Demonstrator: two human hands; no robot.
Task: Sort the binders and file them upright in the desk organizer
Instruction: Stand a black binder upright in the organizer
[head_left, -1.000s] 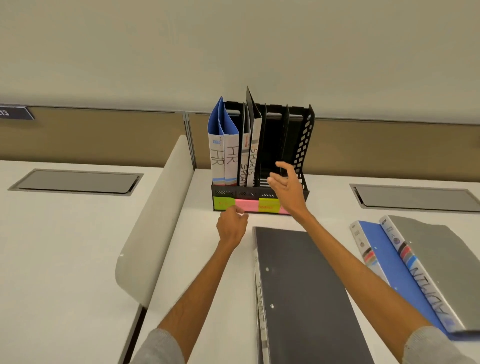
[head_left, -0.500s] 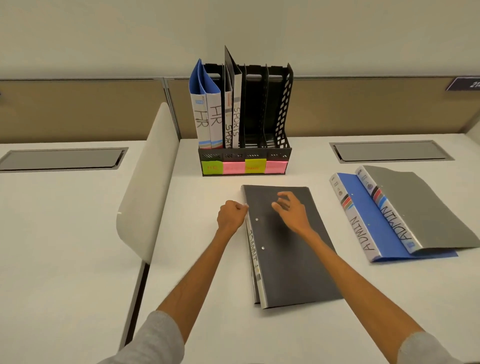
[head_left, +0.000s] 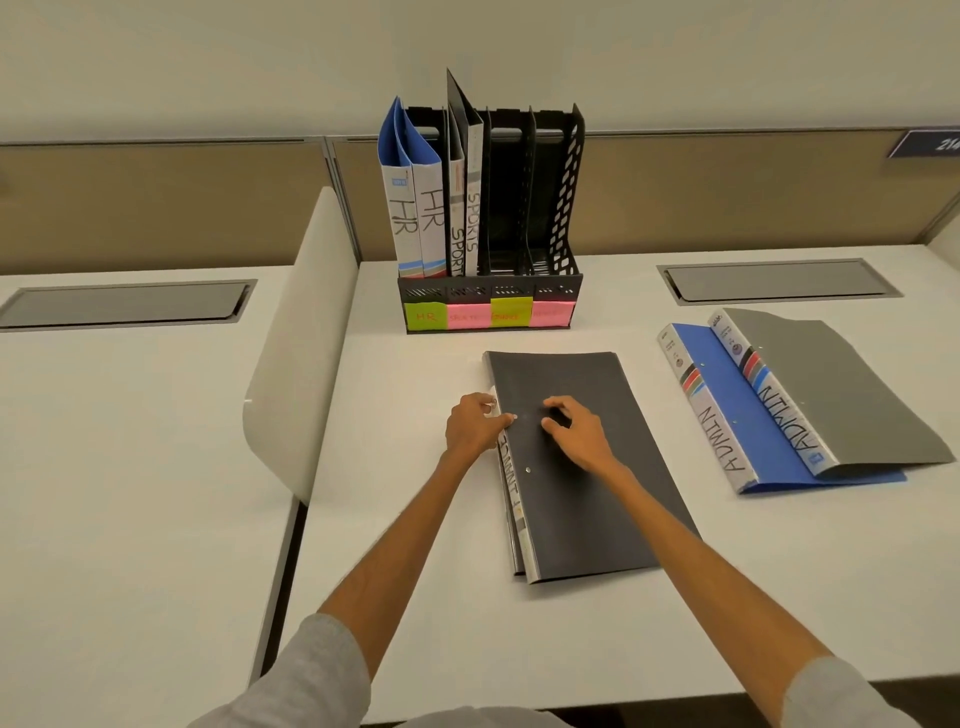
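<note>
Beside the white divider panel (head_left: 296, 338) at 10 o'clock, the desk organizer (head_left: 566, 208) stands at 12 o'clock with two HR binders (head_left: 415, 208) upright in its leftmost slot and two SPORTS binders (head_left: 470, 218) in the next; the two slots to their right are bare. Both hands, up at the organizer a second ago, have dropped back to the dark grey binder (head_left: 582, 467) lying flat at the centre of the desk (head_left: 415, 571). The left hand (head_left: 472, 423) now pinches its spine edge, thumb over the cover, fingers curled at the side. The right hand (head_left: 576, 431) rests bent fingertips on the cover and grips nothing. The spine lettering is partly hidden, and a second binder appears to lie beneath. The shift suggests the next pick-up is beginning. At 2 o'clock, the blue ADMIN binder (head_left: 727, 415) and the grey ADMIN binder (head_left: 831, 395) overlapping it wait flat, untouched.
</note>
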